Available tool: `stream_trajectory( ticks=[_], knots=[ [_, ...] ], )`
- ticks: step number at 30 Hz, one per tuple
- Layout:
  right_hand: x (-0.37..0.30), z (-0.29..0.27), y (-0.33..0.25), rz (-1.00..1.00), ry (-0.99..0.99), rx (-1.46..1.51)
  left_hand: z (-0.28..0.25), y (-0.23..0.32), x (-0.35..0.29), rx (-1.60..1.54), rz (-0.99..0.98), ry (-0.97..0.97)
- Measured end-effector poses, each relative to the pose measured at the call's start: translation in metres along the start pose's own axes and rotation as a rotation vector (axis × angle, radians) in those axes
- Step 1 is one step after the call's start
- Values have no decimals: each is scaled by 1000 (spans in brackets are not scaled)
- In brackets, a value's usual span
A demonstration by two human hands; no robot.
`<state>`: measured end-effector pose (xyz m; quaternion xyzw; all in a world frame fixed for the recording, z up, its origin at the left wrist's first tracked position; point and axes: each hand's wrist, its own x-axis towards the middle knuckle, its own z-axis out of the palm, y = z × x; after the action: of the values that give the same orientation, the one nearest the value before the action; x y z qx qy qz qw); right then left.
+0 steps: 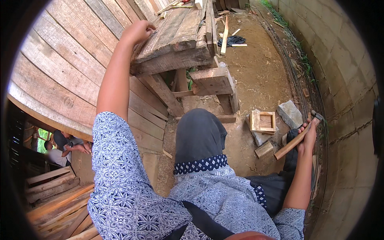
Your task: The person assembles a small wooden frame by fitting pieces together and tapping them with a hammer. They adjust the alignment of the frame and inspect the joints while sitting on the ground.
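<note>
My left hand point(138, 32) reaches out to the wooden workbench point(172, 44). Its fingers are curled down at the left edge of the bench top, and whatever they pinch there is hidden. Low on the right, my right hand point(307, 140) grips a hammer point(289, 147) with a wooden handle, its metal head up beside the wall. A small square wooden frame point(262, 130) rests on a stone near that hand. Close by on the ground lies a short wood block point(264, 149).
A plank wall point(68, 68) runs along the left and a block wall point(340, 72) along the right. Next to the frame is a grey stone block point(290, 114). Wood strips point(225, 36) and a dark cloth point(234, 41) lie on the dirt. Other people point(64, 150) are at far left.
</note>
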<state>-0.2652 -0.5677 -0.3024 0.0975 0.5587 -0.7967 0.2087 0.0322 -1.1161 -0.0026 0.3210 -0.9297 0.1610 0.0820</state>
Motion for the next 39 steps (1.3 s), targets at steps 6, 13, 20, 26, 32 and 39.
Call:
stream_trajectory(
  ticks=[6,13,20,26,32,39],
  knots=[
    [-1,1,3,-22,-28,-61,20,3,5,-37,-55,12],
    [-2,5,7,-9,-12,-125,8,13,5,90,4,47],
    [6,0,11,-49,-26,-133,45,-45,51,-20,268,-97],
    [4,8,16,-70,-66,-35,54,-100,85,3,348,-166],
    [11,-5,19,-89,-46,-82,66,-79,99,-27,437,-182],
    [13,3,23,30,78,-79,70,-84,111,34,520,-215]
  ],
)
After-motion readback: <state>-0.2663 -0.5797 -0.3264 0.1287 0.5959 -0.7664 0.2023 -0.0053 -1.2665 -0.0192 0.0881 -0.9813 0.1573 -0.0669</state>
